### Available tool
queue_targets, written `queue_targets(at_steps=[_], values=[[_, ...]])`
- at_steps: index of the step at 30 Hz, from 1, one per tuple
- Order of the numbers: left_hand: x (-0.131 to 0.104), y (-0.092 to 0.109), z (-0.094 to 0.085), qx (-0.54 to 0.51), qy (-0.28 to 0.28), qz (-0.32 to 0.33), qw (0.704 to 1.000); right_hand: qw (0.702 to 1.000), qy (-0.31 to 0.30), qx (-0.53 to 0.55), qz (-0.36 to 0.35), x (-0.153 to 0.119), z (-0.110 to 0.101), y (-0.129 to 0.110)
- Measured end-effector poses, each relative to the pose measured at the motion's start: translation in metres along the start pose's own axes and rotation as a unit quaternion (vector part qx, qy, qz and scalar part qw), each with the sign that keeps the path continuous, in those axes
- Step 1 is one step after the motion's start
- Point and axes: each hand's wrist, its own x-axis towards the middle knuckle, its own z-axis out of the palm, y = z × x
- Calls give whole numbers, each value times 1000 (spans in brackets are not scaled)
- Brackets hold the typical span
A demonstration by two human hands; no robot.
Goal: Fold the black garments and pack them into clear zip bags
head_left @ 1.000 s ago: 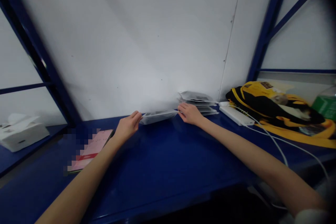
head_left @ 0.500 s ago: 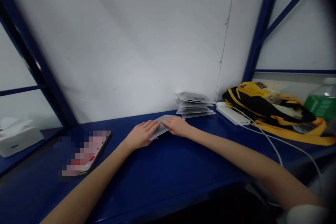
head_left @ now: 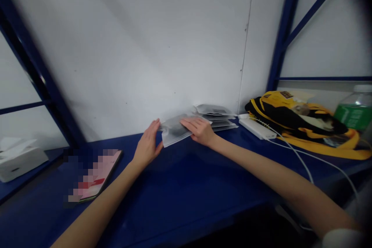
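Right hand (head_left: 200, 130) fingers are laid across the top of a flat, frosted, translucent plastic pouch (head_left: 173, 131), which is gripped at its right end; the thumb cannot be seen clearly. By the left hand (head_left: 148, 141), held open with the thumb spread from the fingers, the pouch's left end is met or nearly met; whether contact is made cannot be told. The pouch is held over the rear of a smooth, blue tabletop (head_left: 186, 190), near the white panel wall (head_left: 174, 46), and a grey shape is seen through the plastic. No writing can be made out on it.

Just beyond the right hand, a stack of similar frosted pouches (head_left: 222, 116) is set against the wall. Beside it are placed a white, rectangular plastic block (head_left: 257, 128) with white cables and a black-and-yellow fabric bag (head_left: 293, 114). On the bag, a small dark patch and yellow lettering are shown, both too blurred to be read. Behind it, a clear plastic bottle (head_left: 354, 114) is wrapped in a green label whose pale characters are illegible.

Near the left forearm, a flat, dark-edged, pink-faced phone (head_left: 101, 174) is partly covered by blocky pixels; a red band is visible.
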Motion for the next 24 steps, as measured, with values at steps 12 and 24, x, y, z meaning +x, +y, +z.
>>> queue_targets(at_steps=[12,24], values=[[-17,-18,47,-40,-236,-199,950,941,-4,-125,315,-35,-5,110],[-18,-10,45,15,-304,-187,934,955,-142,-82,247,-55,15,130]])
